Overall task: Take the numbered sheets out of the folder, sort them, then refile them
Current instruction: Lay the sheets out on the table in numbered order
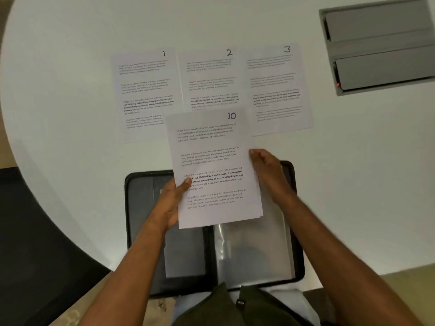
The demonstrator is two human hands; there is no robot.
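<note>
Left hand (173, 203) pinching stack of sheets (215, 170) at frame centre, thumb on top; right hand (268, 170) relaxed, fingers touching right edge. Above open folder (211, 231) on desk (58, 78).

Sheets 1 (146, 95), 2 (208, 78) and 3 (275, 85) lie face up in a row on the tabletop (70, 67). A stack topped by sheet 10 (211, 161) is held above the open black folder (211, 250), which lies flat at the near edge.
</note>
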